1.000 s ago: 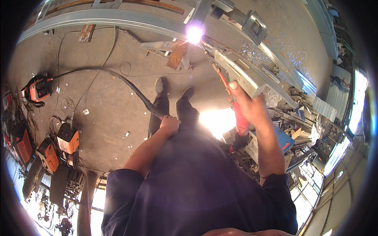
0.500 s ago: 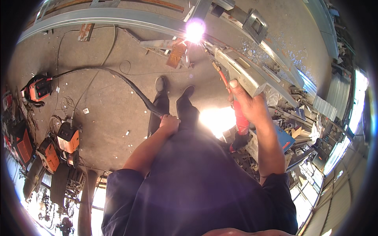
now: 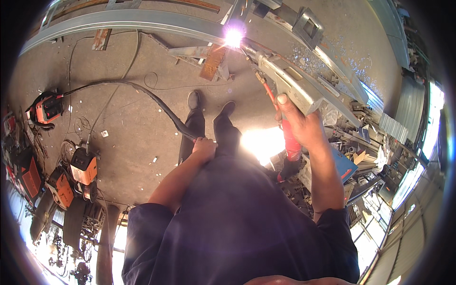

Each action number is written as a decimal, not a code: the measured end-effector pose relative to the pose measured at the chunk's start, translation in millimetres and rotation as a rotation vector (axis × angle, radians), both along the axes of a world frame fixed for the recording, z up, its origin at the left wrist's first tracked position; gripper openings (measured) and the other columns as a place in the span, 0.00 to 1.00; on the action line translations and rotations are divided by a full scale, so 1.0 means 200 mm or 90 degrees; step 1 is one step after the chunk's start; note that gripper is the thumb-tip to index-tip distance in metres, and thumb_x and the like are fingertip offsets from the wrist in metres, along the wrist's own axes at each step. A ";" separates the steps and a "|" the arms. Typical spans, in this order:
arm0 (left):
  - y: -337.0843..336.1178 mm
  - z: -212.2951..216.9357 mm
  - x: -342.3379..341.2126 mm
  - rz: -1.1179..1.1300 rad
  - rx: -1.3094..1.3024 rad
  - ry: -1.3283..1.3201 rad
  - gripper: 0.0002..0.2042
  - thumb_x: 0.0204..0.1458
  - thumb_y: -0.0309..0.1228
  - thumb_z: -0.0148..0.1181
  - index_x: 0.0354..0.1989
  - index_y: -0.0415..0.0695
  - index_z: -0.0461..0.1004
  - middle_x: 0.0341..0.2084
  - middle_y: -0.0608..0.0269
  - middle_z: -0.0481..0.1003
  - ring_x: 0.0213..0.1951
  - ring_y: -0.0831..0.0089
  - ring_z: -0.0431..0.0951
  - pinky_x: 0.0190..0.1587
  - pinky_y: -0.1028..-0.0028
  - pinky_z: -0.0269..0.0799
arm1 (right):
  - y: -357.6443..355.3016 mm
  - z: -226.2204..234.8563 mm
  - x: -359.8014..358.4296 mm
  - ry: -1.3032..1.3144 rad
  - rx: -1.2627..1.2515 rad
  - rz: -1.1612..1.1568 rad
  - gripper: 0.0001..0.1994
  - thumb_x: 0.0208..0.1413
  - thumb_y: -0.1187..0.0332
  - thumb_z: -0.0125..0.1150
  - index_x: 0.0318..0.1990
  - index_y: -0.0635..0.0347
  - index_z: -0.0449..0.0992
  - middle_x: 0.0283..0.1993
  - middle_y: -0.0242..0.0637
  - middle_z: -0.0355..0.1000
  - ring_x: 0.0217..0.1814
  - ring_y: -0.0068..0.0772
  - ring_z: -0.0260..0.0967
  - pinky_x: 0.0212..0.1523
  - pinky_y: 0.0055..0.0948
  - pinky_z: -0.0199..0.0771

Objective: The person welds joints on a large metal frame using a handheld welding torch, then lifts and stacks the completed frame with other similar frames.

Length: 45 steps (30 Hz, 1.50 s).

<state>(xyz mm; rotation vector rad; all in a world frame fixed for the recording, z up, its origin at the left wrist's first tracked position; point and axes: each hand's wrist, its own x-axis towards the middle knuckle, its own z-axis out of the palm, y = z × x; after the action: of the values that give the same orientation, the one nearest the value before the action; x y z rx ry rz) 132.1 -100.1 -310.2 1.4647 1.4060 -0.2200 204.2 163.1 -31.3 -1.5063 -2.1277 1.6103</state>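
Observation:
A grey, boxy welding gun (image 3: 294,85) is gripped in my right hand (image 3: 304,124), its thumb laid along the body near the rear. Beyond its nozzle, a bright violet-white arc (image 3: 233,37) glares at the joint between a long grey steel beam (image 3: 128,20) and an upright steel piece, hiding the seam. A thin red line (image 3: 269,89) runs beside the nozzle, and a thicker red sleeve (image 3: 292,140) hangs below my right hand. My left hand (image 3: 204,148) is closed round a thick black cable (image 3: 159,102), in front of my thighs.
The cable leads to an orange-black machine (image 3: 47,107) on the left floor; another orange machine (image 3: 83,166) stands nearer. A rusty plate (image 3: 212,62) lies below the arc. Metal sections and scrap (image 3: 370,118) crowd the right, beside a blue box (image 3: 343,166). Loose hoses cross the floor.
The arc appears slightly lower and to the left, and its glow is smaller. The welding gun has shifted very slightly. Both hands keep their hold.

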 end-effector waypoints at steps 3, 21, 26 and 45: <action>-0.01 -0.01 0.00 0.004 0.012 -0.002 0.14 0.55 0.31 0.53 0.46 0.51 0.82 0.46 0.56 0.79 0.56 0.57 0.75 0.62 0.57 0.64 | 0.00 0.00 0.01 -0.006 -0.005 0.004 0.18 0.66 0.56 0.59 0.49 0.65 0.74 0.33 0.33 0.73 0.28 0.24 0.72 0.30 0.28 0.74; -0.02 -0.11 0.03 0.158 0.028 -0.152 0.16 0.53 0.35 0.59 0.51 0.50 0.79 0.49 0.52 0.77 0.55 0.50 0.75 0.59 0.55 0.68 | -0.01 -0.01 0.09 0.028 0.037 -0.013 0.19 0.65 0.55 0.60 0.49 0.65 0.76 0.29 0.32 0.73 0.28 0.25 0.71 0.30 0.29 0.73; 0.45 0.48 -0.07 0.466 -0.048 -0.712 0.33 0.51 0.37 0.69 0.65 0.41 0.66 0.59 0.49 0.71 0.62 0.59 0.71 0.63 0.61 0.67 | -0.02 -0.07 0.18 0.053 0.021 0.034 0.15 0.67 0.61 0.59 0.49 0.66 0.73 0.34 0.35 0.73 0.31 0.25 0.72 0.33 0.28 0.75; 0.71 0.83 0.11 0.622 -0.156 -1.004 0.34 0.62 0.52 0.57 0.65 0.40 0.53 0.37 0.62 0.72 0.38 0.77 0.72 0.40 0.76 0.70 | 0.00 -0.17 0.17 0.069 0.011 0.046 0.12 0.64 0.64 0.62 0.44 0.68 0.77 0.28 0.35 0.75 0.30 0.26 0.74 0.32 0.28 0.75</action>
<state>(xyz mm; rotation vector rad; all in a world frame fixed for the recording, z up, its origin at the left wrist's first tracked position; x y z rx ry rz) 154.7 41.8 -143.7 0.2633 0.5159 1.1071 237.9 162.1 -64.6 -1.3195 -2.1543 1.6511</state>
